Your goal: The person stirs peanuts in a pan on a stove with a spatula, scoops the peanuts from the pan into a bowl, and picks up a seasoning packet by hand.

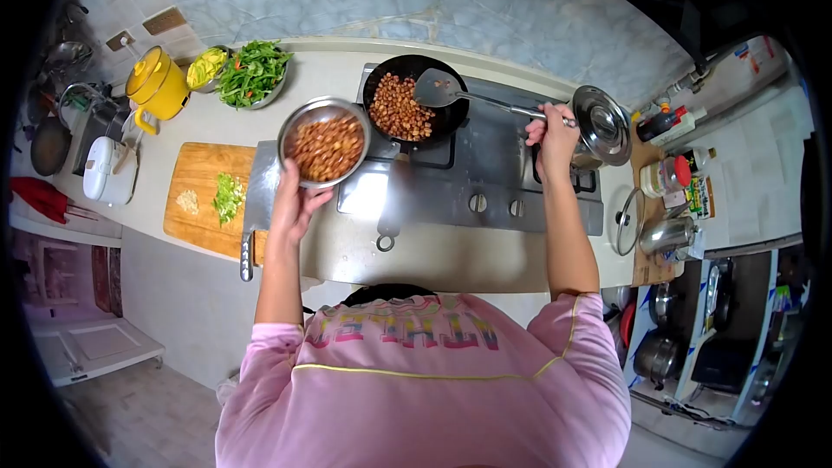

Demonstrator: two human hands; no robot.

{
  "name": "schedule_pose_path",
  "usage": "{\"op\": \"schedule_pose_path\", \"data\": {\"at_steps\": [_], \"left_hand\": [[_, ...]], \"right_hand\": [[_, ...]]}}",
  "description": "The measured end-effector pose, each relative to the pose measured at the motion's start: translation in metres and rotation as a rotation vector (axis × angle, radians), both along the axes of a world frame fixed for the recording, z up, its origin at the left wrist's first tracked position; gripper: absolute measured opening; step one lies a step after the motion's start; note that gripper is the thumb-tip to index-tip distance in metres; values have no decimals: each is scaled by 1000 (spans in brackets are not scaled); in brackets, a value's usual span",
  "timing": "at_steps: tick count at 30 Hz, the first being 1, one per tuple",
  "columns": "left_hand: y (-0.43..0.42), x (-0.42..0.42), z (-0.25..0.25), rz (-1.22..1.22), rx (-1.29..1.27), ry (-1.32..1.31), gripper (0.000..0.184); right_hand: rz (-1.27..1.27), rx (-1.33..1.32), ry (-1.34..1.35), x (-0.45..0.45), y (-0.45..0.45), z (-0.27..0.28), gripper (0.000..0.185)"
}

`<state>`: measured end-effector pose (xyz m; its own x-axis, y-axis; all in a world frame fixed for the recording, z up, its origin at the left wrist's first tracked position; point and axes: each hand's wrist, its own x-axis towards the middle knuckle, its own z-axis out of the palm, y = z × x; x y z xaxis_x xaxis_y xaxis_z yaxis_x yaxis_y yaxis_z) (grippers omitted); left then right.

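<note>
Grip of the left hand is clamped on the rim of a steel bowl, held just left of the pan and full of brown pieces. The right hand is closed round the handle of a spatula, its blade over the pan. The pan sits on the stove with more brown bits inside. Further left, a cleaver lies beside chopped greens on a board; a yellow pot stands behind on the worktop.
</note>
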<state>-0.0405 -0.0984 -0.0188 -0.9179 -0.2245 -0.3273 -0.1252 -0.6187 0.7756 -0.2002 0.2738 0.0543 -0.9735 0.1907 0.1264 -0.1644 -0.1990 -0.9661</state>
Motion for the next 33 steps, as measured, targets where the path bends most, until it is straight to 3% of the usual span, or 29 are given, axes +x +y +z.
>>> {"op": "schedule_pose_path", "data": {"at_steps": [10,21,33], "left_hand": [[0,62,-13,30,44,-101,56],[4,62,-17,7,65,-78,57],[7,59,-16,19,72,-129,56]], "right_hand": [[152,417,98,-59,-30,8,19],[378,276,46,-57,-63,-13,18],[167,-11,-271,-21,-50,-62,15]]}}
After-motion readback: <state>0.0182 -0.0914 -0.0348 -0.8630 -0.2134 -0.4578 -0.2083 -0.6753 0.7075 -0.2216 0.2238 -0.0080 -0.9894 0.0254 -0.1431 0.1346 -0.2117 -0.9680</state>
